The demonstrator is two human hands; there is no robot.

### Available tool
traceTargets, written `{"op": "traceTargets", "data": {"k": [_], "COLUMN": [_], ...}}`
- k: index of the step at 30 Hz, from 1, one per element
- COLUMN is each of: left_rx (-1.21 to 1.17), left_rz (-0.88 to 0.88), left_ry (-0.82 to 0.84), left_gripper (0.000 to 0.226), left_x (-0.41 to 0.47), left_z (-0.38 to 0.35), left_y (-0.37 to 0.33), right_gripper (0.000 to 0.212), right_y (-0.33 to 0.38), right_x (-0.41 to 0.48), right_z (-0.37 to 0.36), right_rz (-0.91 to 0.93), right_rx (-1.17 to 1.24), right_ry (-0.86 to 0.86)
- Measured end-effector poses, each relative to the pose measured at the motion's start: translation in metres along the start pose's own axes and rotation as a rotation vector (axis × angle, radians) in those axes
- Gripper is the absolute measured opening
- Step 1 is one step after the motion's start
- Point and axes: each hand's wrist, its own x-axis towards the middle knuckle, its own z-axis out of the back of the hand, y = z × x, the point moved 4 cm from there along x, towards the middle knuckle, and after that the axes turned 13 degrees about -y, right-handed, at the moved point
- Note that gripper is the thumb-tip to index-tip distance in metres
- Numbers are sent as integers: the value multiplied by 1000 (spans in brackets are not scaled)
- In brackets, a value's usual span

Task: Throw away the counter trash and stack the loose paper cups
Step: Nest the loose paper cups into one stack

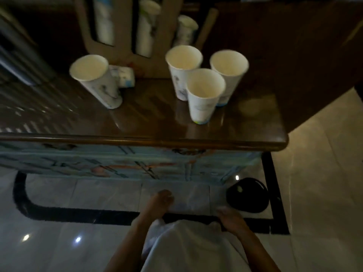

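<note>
**Cups on Counter, Hands Lowered**

No legible writing is seen on the cups; only blurred blue-grey print is made out. Three paper cups (204, 75) are grouped upright, touching, on the dark wooden counter (149, 118). A fourth cup (96, 79) is set apart at the left, beside a small white carton (125, 76). A black round object (247, 195) lies on the tiled floor (59, 242). The left hand (160, 203) is loosely curled and the right hand (229, 218) is held slack; nothing is seen held.
</note>
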Motion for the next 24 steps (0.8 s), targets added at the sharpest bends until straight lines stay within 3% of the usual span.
{"op": "traceTargets", "data": {"k": [4, 6, 9, 13, 15, 18, 24], "left_rx": [-151, -256, -441, -629, -606, -604, -706], "left_rz": [-214, -348, -415, -424, -431, -446, -480], "left_ry": [-117, -196, -477, -843, -878, -834, -844], "left_gripper": [24, 33, 11, 57, 85, 105, 85], "left_x": [16, 14, 10, 29, 48, 74, 97], "left_z": [92, 145, 221, 284, 298, 305, 317], "left_y": [-1, -9, -20, -27, -37, -58, -63], "right_gripper": [24, 27, 25, 21, 37, 32, 42], "right_y": [93, 143, 224, 337, 383, 426, 485], "right_x": [-7, -21, -55, -103, -116, -113, -66], "right_z": [-3, -3, 11, 66, 90, 109, 121], "right_rz": [162, 220, 360, 614, 721, 776, 864], "right_rx": [100, 171, 278, 437, 477, 453, 358], "right_ry": [-61, -27, 12, -197, -300, -445, -590]}}
